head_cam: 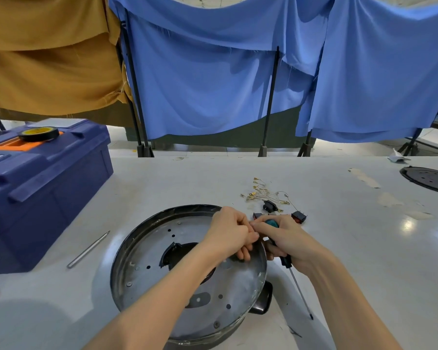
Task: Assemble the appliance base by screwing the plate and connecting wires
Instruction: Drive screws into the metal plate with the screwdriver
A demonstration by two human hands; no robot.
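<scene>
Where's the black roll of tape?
In the head view, the tape roll sits atop the blue toolbox at far left, over its orange handle.

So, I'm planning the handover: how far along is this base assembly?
Done: the round silver metal plate sits in the dark base with some screws in. In hand: the right hand grips a teal-handled screwdriver, its tip off the plate; the left hand curls at the rim. Left: the brass-tipped wires and black switch parts lie loose, unconnected.

The left hand [229, 232] and right hand [286, 238] are bare, as are both forearms [162, 286].
</scene>
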